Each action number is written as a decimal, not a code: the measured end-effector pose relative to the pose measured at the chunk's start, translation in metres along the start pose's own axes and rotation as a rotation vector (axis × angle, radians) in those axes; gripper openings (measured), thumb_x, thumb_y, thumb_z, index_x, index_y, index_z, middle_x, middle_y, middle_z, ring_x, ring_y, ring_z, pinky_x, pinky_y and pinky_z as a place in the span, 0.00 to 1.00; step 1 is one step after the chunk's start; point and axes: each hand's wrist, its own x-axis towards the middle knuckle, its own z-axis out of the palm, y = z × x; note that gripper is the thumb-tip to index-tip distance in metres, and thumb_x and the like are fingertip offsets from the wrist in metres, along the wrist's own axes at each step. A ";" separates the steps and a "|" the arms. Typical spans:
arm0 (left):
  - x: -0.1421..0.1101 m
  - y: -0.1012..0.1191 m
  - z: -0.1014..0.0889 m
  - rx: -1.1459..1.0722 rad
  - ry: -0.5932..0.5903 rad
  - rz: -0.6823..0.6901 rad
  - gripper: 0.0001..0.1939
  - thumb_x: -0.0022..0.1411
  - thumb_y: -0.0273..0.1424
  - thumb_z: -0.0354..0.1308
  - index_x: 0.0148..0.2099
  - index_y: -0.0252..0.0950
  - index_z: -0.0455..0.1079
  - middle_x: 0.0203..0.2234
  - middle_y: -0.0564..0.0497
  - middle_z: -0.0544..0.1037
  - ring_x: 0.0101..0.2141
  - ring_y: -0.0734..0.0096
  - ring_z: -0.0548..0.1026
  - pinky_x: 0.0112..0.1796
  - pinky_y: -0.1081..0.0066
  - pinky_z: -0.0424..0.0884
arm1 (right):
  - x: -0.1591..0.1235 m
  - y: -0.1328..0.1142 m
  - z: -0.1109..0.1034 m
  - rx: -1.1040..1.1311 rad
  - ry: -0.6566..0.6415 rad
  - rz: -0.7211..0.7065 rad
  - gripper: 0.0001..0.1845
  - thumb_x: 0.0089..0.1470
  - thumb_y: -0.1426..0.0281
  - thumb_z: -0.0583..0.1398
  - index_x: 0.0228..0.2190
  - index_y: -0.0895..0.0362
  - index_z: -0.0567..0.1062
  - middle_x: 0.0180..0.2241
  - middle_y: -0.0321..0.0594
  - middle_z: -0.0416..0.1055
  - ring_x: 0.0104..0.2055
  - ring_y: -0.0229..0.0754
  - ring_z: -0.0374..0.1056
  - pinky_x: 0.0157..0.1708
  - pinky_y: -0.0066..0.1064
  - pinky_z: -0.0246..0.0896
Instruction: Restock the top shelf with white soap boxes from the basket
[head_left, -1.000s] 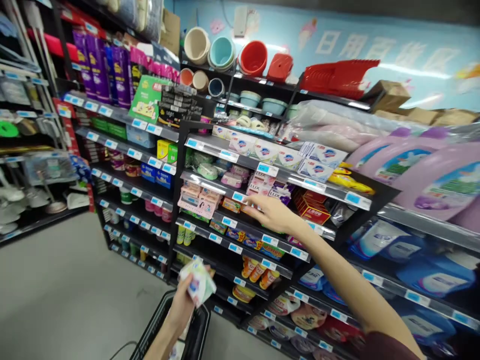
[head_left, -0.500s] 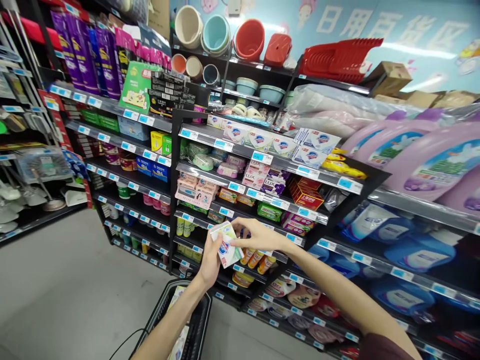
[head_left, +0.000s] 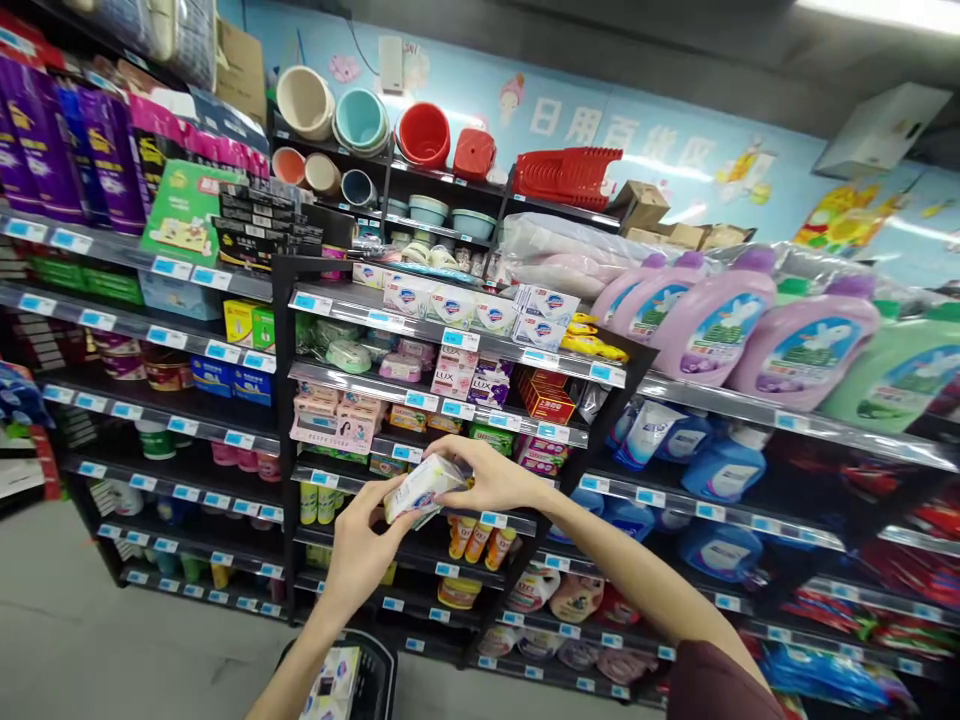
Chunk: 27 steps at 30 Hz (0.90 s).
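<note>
Between both hands, in front of the shelves, is a small white soap box [head_left: 424, 484] with a blue and red logo and green on it. My left hand [head_left: 361, 548] grips its left end, thumb underneath and fingers along the side. My right hand [head_left: 491, 478] holds the other end from above with thumb and fingertips. Part of a second pale edge shows below the box; I cannot make out what it is. Below my left forearm stands a black shopping basket [head_left: 381, 668] with white and green boxes [head_left: 334, 682] in it.
Soap boxes of the same look [head_left: 450, 306] line the top of the middle shelf unit [head_left: 352, 288]. Pink-purple detergent jugs [head_left: 718, 315] stand on the right shelf. Purple spray cans [head_left: 112, 160] are at the left. Grey floor [head_left: 187, 660] lies in front of the shelves.
The soap box has been turned from its broad face to a tilted narrow side, both hands staying on it. The view has swung right and up, so more of the right shelves shows.
</note>
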 end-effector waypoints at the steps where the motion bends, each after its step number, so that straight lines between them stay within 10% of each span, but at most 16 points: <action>1: 0.001 0.003 0.001 0.092 0.013 0.078 0.17 0.63 0.37 0.65 0.54 0.42 0.75 0.48 0.48 0.79 0.47 0.58 0.78 0.45 0.62 0.78 | 0.001 -0.006 -0.004 -0.125 -0.048 -0.041 0.27 0.52 0.67 0.69 0.52 0.55 0.71 0.48 0.43 0.74 0.47 0.45 0.71 0.46 0.35 0.65; 6: 0.005 0.024 0.014 0.230 0.165 0.306 0.20 0.65 0.33 0.64 0.58 0.43 0.69 0.51 0.49 0.78 0.43 0.61 0.80 0.45 0.61 0.79 | 0.015 -0.037 -0.034 -0.579 -0.262 -0.160 0.16 0.57 0.73 0.63 0.48 0.59 0.75 0.41 0.46 0.76 0.41 0.46 0.71 0.40 0.34 0.63; 13: -0.023 0.022 0.004 0.305 0.138 0.369 0.20 0.71 0.31 0.56 0.63 0.46 0.63 0.62 0.45 0.67 0.59 0.56 0.70 0.57 0.53 0.73 | 0.065 0.013 -0.174 -0.800 0.366 0.031 0.20 0.55 0.71 0.63 0.50 0.60 0.74 0.47 0.51 0.75 0.48 0.52 0.68 0.50 0.43 0.62; 16: -0.041 0.002 -0.001 0.344 0.076 0.282 0.13 0.72 0.33 0.53 0.58 0.46 0.67 0.58 0.45 0.70 0.57 0.55 0.72 0.54 0.52 0.75 | 0.086 0.045 -0.217 -0.905 0.438 0.199 0.23 0.51 0.71 0.65 0.50 0.62 0.75 0.48 0.54 0.76 0.50 0.57 0.69 0.52 0.46 0.62; 27: -0.068 -0.033 -0.019 0.328 0.018 0.084 0.13 0.73 0.39 0.51 0.56 0.49 0.70 0.56 0.46 0.71 0.53 0.54 0.76 0.48 0.57 0.79 | 0.118 0.099 -0.220 -0.977 0.292 0.354 0.23 0.52 0.69 0.66 0.50 0.63 0.74 0.49 0.52 0.77 0.50 0.54 0.71 0.51 0.40 0.64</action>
